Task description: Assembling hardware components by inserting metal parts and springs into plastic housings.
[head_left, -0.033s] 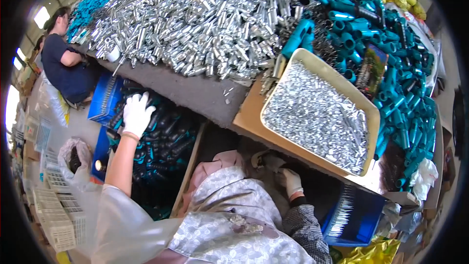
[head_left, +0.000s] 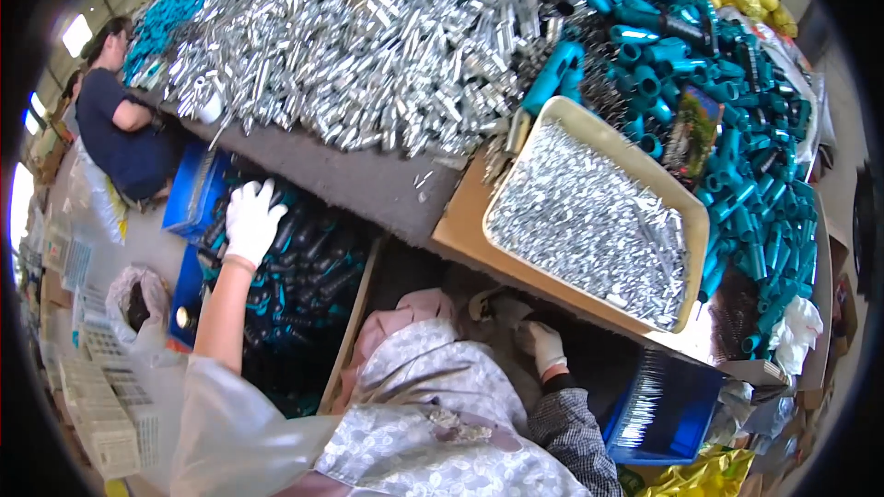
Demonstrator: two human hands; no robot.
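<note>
My left hand (head_left: pixel 253 223), in a white glove, reaches over a deep bin heaped with black and teal screwdriver-like handles (head_left: pixel 318 267). Its fingers are spread and lie on the handles at the bin's left side; nothing shows held in them. Low under the table edge, in shadow, my right hand (head_left: pixel 541 344), also in a white glove, has its fingers curled in beside a greyish, dim object (head_left: pixel 502 311). What those fingers hold, if anything, is hidden.
A heap of shiny metal pieces (head_left: pixel 350 46) covers the table. A cream tray (head_left: pixel 695 267) of small metal parts sits right, beside teal tubes (head_left: pixel 755 221). Blue bins (head_left: pixel 189 193) (head_left: pixel 677 414) hold thin metal rods. Another person (head_left: pixel 120 120) sits far left.
The view has shifted slightly. My left hand lies a little lower and further left in the picture, still over the handles; my right hand stays under the table edge.
</note>
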